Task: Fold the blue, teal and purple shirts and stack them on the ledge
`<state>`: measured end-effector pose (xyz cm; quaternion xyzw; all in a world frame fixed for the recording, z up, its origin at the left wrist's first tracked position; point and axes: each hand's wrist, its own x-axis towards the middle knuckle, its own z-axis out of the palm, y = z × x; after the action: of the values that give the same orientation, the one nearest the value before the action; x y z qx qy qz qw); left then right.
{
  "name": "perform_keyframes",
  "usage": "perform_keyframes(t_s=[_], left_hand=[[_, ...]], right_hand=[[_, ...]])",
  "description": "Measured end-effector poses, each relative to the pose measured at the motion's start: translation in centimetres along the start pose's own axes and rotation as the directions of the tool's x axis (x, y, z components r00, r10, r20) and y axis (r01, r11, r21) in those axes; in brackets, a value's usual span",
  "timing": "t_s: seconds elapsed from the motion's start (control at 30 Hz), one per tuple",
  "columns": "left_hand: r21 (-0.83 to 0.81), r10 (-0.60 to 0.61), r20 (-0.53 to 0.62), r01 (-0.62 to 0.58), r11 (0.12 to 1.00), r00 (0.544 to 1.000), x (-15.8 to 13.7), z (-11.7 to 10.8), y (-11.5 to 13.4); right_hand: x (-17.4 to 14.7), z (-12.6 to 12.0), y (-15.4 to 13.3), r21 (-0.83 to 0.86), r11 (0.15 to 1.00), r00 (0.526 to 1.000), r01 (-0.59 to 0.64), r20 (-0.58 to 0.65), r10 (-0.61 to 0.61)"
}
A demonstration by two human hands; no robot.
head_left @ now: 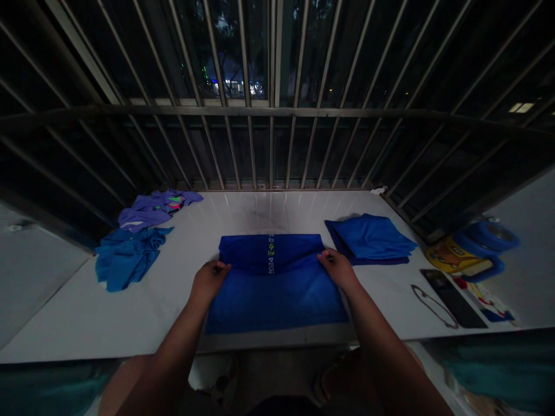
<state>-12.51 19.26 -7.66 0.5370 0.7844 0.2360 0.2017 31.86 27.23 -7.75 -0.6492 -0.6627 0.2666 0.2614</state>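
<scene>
Blue garment (275, 283) flat at worktop (87, 312) centre, near front edge, upper part folded over. Left hand (208, 279) fingers pinching fold's left edge; right hand (339, 268) fingers pinching right edge. Folded blue stack (372, 238) just right. Crumpled blue (125, 257) and purple clothes (156, 207) far left.

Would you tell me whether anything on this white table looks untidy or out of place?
Yes: at the table's far left, a blue garment and a purple one lie crumpled, unlike the folded blue pile at the right. Both hands, left and right, pinch the blue shirt.
</scene>
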Motion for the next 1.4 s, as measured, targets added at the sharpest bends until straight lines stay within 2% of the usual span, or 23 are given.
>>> perform_keyframes(t_s=[0.13,0.3,0.43,0.6,0.77,0.93,1.0,1.07,1.13,1.2,1.33,1.4], left_hand=[[-0.041,0.025,0.013,-0.025,0.999,1.0,-2.3,-0.1,-1.9],[0.029,0.072,-0.007,-0.072,0.997,0.997,-4.3,1.0,-3.2],[0.062,0.047,0.011,-0.048,0.997,0.999,-3.6,1.3,-2.8],[0.115,0.058,0.047,-0.063,0.991,0.997,-2.1,1.0,-2.1],[0.096,0.056,0.089,-0.065,0.993,0.994,-1.6,0.6,-1.8],[0.076,0.09,0.214,-0.109,0.991,0.973,-1.6,0.0,-2.2],[0.022,0.068,0.233,-0.075,0.997,0.97,-1.3,-0.2,-2.2],[-0.131,-0.008,0.249,0.041,0.991,0.969,-0.5,-0.4,-1.8],[-0.35,-0.077,0.279,0.176,0.92,0.957,1.1,-0.8,-0.8],[-0.51,-0.094,0.281,0.231,0.829,0.955,3.5,-1.5,0.7],[-0.616,-0.05,0.154,0.136,0.776,0.987,9.1,-4.2,4.6],[-0.651,-0.021,0.076,0.065,0.757,0.997,10.9,-5.6,6.1]], right_hand=[[-2.3,-0.8,2.7,0.031,0.997,0.997,0.075,-0.019,-0.075],[-4.4,-0.7,4.9,-0.146,0.977,0.988,0.157,0.011,-0.157],[-4.0,-0.5,4.1,-0.222,0.962,0.987,0.16,0.056,-0.151],[-3.2,0.2,2.7,-0.233,0.969,0.997,0.077,0.036,-0.07],[-2.8,0.6,2.0,-0.177,0.983,0.999,0.046,0.033,-0.04],[-2.5,0.4,1.4,-0.071,0.997,1.0,0.009,0.023,-0.007],[-2.2,0.5,1.3,-0.006,1.0,0.999,-0.012,0.041,0.012],[-1.6,0.7,1.1,0.076,0.996,0.997,-0.042,0.075,0.036],[-0.2,0.9,0.6,0.161,0.984,0.993,-0.073,0.104,0.056],[2.0,0.9,-0.1,0.23,0.969,0.992,-0.093,0.108,0.069],[8.1,0.1,-2.5,0.329,0.942,0.998,-0.067,0.025,0.062],[10.5,-0.7,-3.8,0.369,0.929,0.999,-0.021,-0.038,0.037]])
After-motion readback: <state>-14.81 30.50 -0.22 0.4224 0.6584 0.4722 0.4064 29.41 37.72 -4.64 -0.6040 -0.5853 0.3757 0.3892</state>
